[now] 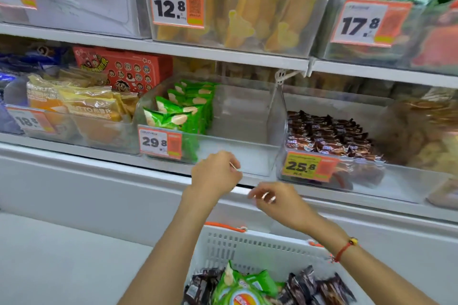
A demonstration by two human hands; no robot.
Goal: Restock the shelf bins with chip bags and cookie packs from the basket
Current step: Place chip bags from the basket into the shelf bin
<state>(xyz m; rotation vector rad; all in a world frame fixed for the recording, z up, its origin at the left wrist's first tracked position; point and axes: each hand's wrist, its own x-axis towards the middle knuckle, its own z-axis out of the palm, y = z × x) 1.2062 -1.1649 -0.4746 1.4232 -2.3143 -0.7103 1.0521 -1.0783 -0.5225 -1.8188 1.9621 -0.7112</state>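
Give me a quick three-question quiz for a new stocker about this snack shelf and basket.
1. True or false: the bin with the green chip bags is full across its width.
2. Which price tag sits on the bin of brown cookie packs? A 12.8, B 25.8, C 29.8
3. Fill in: the white basket holds green bags and ____ packs.

Key: 1 false, its right part is bare; 2 B; 3 brown.

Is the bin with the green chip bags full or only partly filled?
Partly filled. The green chip bags stand in one row on the left side of the bin; its right side shows bare floor.
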